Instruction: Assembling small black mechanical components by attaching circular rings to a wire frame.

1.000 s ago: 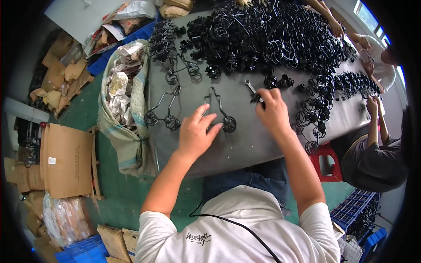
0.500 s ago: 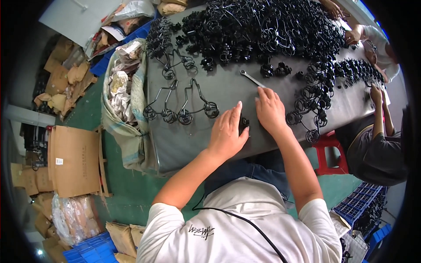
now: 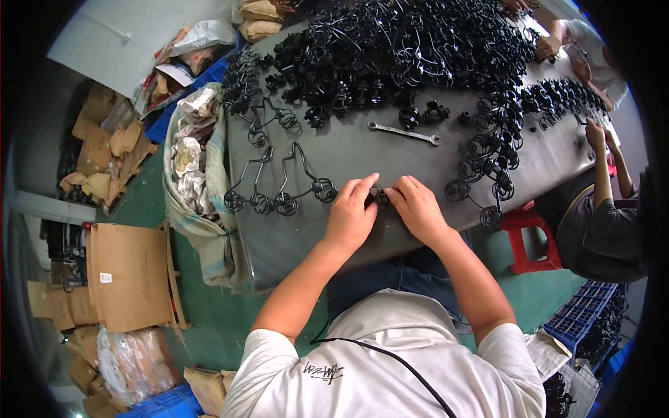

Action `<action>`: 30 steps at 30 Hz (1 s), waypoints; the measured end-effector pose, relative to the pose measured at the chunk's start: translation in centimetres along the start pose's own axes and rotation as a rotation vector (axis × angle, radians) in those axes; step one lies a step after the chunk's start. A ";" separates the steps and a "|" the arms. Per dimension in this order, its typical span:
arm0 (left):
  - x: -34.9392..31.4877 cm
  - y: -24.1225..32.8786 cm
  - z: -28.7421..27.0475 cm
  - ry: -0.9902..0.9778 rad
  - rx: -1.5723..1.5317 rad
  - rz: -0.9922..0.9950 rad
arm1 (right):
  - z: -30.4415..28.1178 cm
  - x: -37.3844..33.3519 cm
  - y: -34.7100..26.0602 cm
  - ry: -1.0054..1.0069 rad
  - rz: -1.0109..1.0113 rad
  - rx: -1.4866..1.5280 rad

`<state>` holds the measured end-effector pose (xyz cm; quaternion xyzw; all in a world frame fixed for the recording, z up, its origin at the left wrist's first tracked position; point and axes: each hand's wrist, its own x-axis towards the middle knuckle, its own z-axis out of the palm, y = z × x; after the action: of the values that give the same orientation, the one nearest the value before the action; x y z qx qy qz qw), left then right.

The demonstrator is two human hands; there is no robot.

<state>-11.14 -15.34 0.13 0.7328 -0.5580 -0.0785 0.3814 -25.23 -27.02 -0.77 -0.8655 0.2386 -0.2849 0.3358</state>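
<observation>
Near the front edge of the grey table (image 3: 306,244), my left hand (image 3: 352,212) and my right hand (image 3: 418,209) meet around a small black clamp-like part (image 3: 377,197). The fingers of both hands close on it from either side and partly hide it. A silver combination wrench (image 3: 404,133) lies flat on the table beyond my hands, touched by neither. Two bent black wire pieces with coiled ends (image 3: 286,188) lie side by side to the left of my left hand. Another similar wire piece (image 3: 268,120) rests farther back.
A large heap of black wire parts (image 3: 411,49) covers the far table. More hang together in a row (image 3: 488,153) at the right. A woven sack of crumpled paper (image 3: 189,160) stands by the left edge. Co-workers' hands (image 3: 596,132) work at the far right, near a red stool (image 3: 531,240).
My right hand has left the wrench and come down to the small black part, joining my left hand. The wrench now lies turned, with its near end farther right.
</observation>
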 end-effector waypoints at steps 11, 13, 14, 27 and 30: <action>1.4 -0.1 0.2 0.033 0.069 0.097 | -0.6 0.3 0.6 0.017 0.052 0.197; 1.6 -0.5 0.3 0.032 0.141 0.091 | -0.5 0.2 0.5 0.051 -0.022 0.252; 1.7 -0.6 0.4 0.042 0.143 0.099 | -0.5 0.2 0.4 0.086 -0.094 0.306; 2.0 -0.8 1.4 0.074 0.189 0.109 | -0.7 0.7 0.5 0.066 0.120 0.036; 2.2 -0.9 1.6 0.068 0.186 0.127 | -0.9 0.9 0.8 -0.007 0.117 0.172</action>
<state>-10.47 -17.92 -0.88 0.7306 -0.5948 0.0227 0.3346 -25.34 -28.56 -0.48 -0.8191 0.2625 -0.2810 0.4256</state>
